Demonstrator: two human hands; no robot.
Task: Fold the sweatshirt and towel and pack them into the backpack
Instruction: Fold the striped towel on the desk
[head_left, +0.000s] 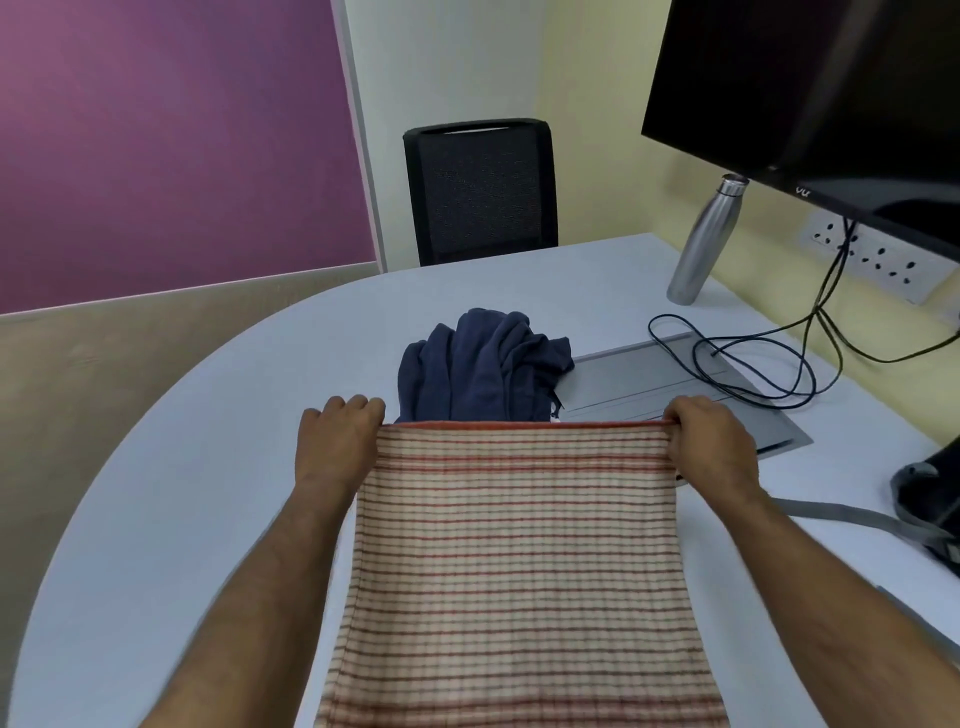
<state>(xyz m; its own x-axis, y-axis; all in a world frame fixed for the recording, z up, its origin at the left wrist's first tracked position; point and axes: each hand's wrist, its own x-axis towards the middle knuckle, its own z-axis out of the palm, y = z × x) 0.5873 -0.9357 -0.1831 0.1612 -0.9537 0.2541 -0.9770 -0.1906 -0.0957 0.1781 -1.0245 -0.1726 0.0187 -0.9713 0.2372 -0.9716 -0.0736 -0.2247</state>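
A cream towel (519, 561) with red and dark stripes hangs stretched between my hands above the white table (208, 493). My left hand (340, 436) grips its top left corner and my right hand (709, 441) grips its top right corner. Behind the towel's top edge a navy sweatshirt (483, 366) lies crumpled in a heap on the table. The dark backpack (930, 499) shows only partly at the right edge, with a grey strap (852, 514) trailing toward the towel.
A steel bottle (706, 241) stands at the back right under a black monitor (810, 98). Black cables (737, 358) loop over a grey desk hatch (670, 384). A black mesh chair (480, 189) stands behind the table, and wall sockets (878, 257) line the right wall.
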